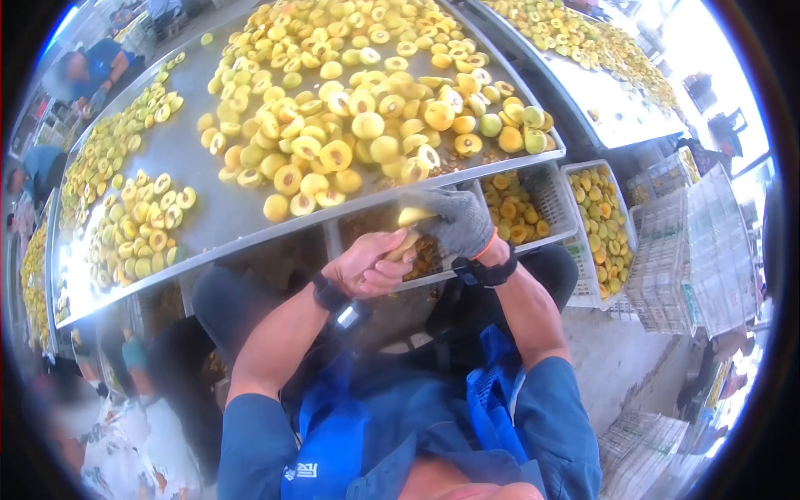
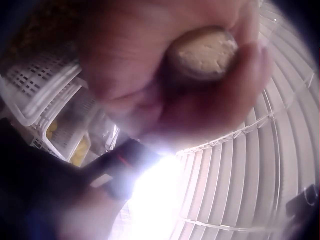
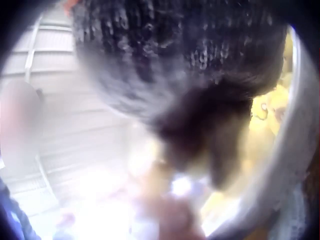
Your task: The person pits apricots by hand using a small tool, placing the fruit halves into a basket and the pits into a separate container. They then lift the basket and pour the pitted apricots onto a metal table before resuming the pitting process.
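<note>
My bare left hand [image 1: 371, 265] grips a wooden handle [image 1: 405, 247]; in the left wrist view the fingers of that hand [image 2: 150, 75] curl round its rounded end [image 2: 206, 53]. Close by on the right, my right hand [image 1: 457, 222] in a grey knit glove pinches a yellow fruit piece [image 1: 414, 217] just above the handle. The dark glove [image 3: 180, 55] fills the top of the right wrist view, where the fingertips are blurred. What the handle leads to is hidden between the hands. Halved yellow fruits [image 1: 336, 155] with brown centres lie heaped on the metal table [image 1: 208, 243].
Beneath the table edge stand crates of fruit [image 1: 517, 208], with another full crate [image 1: 602, 229] to the right. White crates [image 1: 700, 250] are stacked at far right. A second table [image 1: 621, 117] with fruit stands at upper right. Other people [image 1: 92, 71] are at upper left.
</note>
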The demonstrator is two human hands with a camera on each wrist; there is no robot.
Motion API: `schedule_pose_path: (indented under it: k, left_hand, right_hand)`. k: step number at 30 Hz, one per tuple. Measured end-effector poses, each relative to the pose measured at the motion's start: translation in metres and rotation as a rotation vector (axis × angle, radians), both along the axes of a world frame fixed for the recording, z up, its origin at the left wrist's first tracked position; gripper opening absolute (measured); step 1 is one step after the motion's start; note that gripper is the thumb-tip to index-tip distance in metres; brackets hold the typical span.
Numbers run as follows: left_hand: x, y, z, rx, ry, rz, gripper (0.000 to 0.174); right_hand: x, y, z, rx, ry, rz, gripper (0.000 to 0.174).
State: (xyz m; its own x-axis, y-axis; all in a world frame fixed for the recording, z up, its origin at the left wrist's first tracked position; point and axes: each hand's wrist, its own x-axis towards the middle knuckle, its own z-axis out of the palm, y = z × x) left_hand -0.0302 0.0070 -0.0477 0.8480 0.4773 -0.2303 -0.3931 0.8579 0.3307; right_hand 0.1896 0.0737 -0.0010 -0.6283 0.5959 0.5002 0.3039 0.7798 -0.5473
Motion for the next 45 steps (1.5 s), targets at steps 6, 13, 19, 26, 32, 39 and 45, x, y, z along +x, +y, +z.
schedule_pose_path:
  k: [6, 13, 19, 26, 32, 39, 45]
  left_hand:
    - [0.001, -0.004, -0.006, -0.042, -0.008, -0.013, 0.04]
    - [0.004, -0.004, -0.018, -0.11, -0.177, -0.016, 0.039]
    - [0.0, -0.001, -0.025, -0.11, -0.227, -0.023, 0.04]
    - [0.005, 0.0, -0.033, -0.092, -0.391, -0.087, 0.037]
    - [-0.002, 0.001, 0.0, 0.224, 0.145, 0.063, 0.041]
    - [-0.008, 0.011, -0.034, 1.205, 1.384, 0.155, 0.037]
    - [0.002, 0.008, -0.027, 1.262, 1.732, -0.09, 0.038]
  right_hand:
    - [0.006, 0.008, -0.016, -0.391, 0.134, 0.148, 0.041]
    - [0.003, 0.001, -0.025, -0.566, 0.275, 0.123, 0.041]
    - [-0.004, -0.008, -0.031, -0.717, 0.37, 0.05, 0.042]
    - [0.005, 0.005, -0.026, -0.747, 0.321, 0.134, 0.044]
    - [0.009, 0.008, -0.029, -0.763, 0.195, -0.009, 0.046]
    - [0.031, 0.024, -0.047, -0.557, -0.006, -0.203, 0.044]
    - [0.069, 0.041, -0.094, -0.921, 0.152, -0.192, 0.027]
